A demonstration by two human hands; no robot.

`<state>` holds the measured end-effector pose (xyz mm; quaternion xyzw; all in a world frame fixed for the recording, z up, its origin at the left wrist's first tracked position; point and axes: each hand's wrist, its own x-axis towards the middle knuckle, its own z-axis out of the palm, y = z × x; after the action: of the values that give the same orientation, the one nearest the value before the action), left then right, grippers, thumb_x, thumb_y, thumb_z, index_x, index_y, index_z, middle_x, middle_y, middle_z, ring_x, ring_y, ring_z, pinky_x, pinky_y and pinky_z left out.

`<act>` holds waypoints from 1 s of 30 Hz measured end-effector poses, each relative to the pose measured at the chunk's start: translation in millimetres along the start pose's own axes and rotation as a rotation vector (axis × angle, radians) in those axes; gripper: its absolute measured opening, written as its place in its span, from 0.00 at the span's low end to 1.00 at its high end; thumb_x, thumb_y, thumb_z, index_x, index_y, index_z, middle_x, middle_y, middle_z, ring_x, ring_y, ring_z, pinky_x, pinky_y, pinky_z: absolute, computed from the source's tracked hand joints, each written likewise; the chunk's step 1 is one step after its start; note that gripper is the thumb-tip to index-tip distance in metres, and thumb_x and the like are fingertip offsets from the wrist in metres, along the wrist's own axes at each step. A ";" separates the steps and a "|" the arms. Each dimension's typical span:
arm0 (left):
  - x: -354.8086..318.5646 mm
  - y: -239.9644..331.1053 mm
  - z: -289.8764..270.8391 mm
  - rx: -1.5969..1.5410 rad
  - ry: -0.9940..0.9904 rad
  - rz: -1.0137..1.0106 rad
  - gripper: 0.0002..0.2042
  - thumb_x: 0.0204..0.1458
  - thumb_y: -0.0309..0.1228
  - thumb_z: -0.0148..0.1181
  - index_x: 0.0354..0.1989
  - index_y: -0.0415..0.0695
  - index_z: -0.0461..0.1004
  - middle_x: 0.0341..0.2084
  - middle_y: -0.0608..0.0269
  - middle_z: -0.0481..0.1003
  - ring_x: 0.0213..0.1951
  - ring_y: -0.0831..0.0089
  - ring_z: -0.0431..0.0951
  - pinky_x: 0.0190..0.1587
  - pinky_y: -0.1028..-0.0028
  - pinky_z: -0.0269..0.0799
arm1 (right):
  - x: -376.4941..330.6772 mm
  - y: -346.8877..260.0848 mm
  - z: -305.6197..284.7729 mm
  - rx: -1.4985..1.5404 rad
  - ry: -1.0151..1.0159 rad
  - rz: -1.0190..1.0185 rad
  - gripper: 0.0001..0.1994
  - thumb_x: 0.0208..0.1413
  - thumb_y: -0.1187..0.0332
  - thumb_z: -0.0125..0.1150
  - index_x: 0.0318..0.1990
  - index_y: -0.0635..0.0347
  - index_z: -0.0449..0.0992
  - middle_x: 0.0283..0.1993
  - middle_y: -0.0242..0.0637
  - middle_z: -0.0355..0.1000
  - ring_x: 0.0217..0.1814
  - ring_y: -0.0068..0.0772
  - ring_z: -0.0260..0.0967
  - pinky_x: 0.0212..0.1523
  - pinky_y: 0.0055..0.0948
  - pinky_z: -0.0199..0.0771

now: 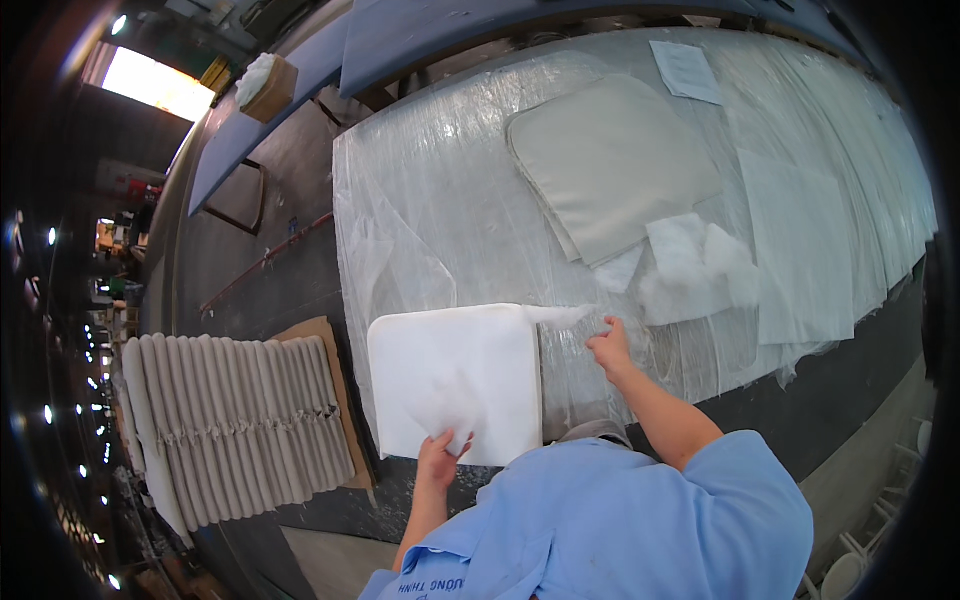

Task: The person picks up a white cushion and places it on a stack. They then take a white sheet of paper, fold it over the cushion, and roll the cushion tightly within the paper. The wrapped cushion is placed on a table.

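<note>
Your left hand (pixel 438 458) has its grip closed on the near edge of the white square foam pad (pixel 455 385), pinning it flat on the plastic-covered bench (pixel 450 210) right in front of you. Your right hand (pixel 610 347) pinches a wisp of white fibre wadding (pixel 560 316) at the pad's far right corner, apparently drawing it across while the pad is steadied. More loose white wadding (pixel 695 265) lies just beyond, beside a grey fabric cushion cover (pixel 610 160). Finished grey cushions (pixel 235 425) stand stacked on the floor to your left.
</note>
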<state>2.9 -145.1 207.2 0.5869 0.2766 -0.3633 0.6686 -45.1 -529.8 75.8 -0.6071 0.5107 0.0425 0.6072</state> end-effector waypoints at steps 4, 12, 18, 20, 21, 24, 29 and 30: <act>-13.2 -2.4 -20.6 0.119 0.177 0.049 0.21 0.60 0.24 0.58 0.62 0.36 0.70 0.53 0.55 0.78 0.54 0.57 0.80 0.54 0.59 0.77 | 13.0 -21.0 12.3 -0.407 0.286 -0.572 0.33 0.45 0.67 0.71 0.63 0.55 0.68 0.65 0.49 0.64 0.61 0.48 0.67 0.60 0.42 0.71; -25.1 4.2 3.1 0.874 0.121 0.527 0.26 0.52 0.16 0.48 0.61 0.37 0.74 0.52 0.54 0.80 0.54 0.68 0.78 0.60 0.69 0.71 | 41.6 -84.3 32.7 -0.384 -0.265 -0.336 0.11 0.55 0.62 0.70 0.43 0.54 0.82 0.45 0.37 0.78 0.46 0.30 0.74 0.47 0.34 0.73; -40.4 24.6 27.3 0.685 -0.051 0.606 0.27 0.51 0.18 0.49 0.62 0.41 0.75 0.54 0.53 0.78 0.54 0.68 0.77 0.59 0.71 0.70 | -20.7 -109.0 46.1 0.241 -0.668 -0.179 0.07 0.64 0.64 0.63 0.41 0.57 0.81 0.35 0.24 0.78 0.35 0.18 0.70 0.38 0.25 0.70; -32.7 32.0 58.0 0.546 -0.142 0.572 0.25 0.54 0.21 0.51 0.62 0.42 0.75 0.55 0.54 0.77 0.54 0.68 0.77 0.58 0.72 0.71 | -45.6 -111.3 47.2 0.249 -0.669 -0.271 0.05 0.64 0.66 0.64 0.40 0.57 0.81 0.34 0.24 0.77 0.34 0.18 0.70 0.38 0.24 0.69; -28.6 35.1 77.9 0.431 -0.180 0.545 0.23 0.56 0.23 0.53 0.62 0.41 0.75 0.55 0.55 0.77 0.53 0.69 0.76 0.57 0.72 0.71 | -55.5 -109.2 48.1 0.254 -0.666 -0.313 0.04 0.63 0.67 0.64 0.39 0.56 0.81 0.34 0.24 0.77 0.34 0.17 0.69 0.38 0.23 0.69; -1.0 29.4 111.4 0.188 -0.160 0.422 0.20 0.60 0.29 0.57 0.61 0.38 0.75 0.53 0.58 0.78 0.50 0.71 0.77 0.53 0.73 0.73 | -81.3 -102.4 54.3 0.303 -0.756 -0.356 0.02 0.62 0.70 0.65 0.37 0.56 0.80 0.33 0.23 0.76 0.33 0.15 0.68 0.37 0.22 0.68; 14.2 37.9 125.6 0.250 -0.193 0.145 0.16 0.63 0.31 0.59 0.57 0.37 0.76 0.43 0.63 0.81 0.43 0.74 0.79 0.48 0.74 0.76 | -89.8 -94.9 42.9 0.299 -0.822 -0.281 0.05 0.64 0.66 0.63 0.39 0.55 0.80 0.36 0.23 0.77 0.38 0.16 0.69 0.40 0.23 0.68; 11.9 39.2 121.4 0.234 -0.247 0.132 0.16 0.63 0.30 0.59 0.56 0.37 0.77 0.43 0.63 0.81 0.43 0.75 0.79 0.48 0.74 0.75 | -87.9 -94.4 39.6 0.334 -0.805 -0.253 0.06 0.65 0.65 0.63 0.37 0.54 0.80 0.34 0.23 0.76 0.38 0.16 0.69 0.40 0.24 0.68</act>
<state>34.8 -264.8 239.7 0.6286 0.1090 -0.4174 0.6470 -0.9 -473.4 190.1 -0.4937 0.1557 0.1175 0.8475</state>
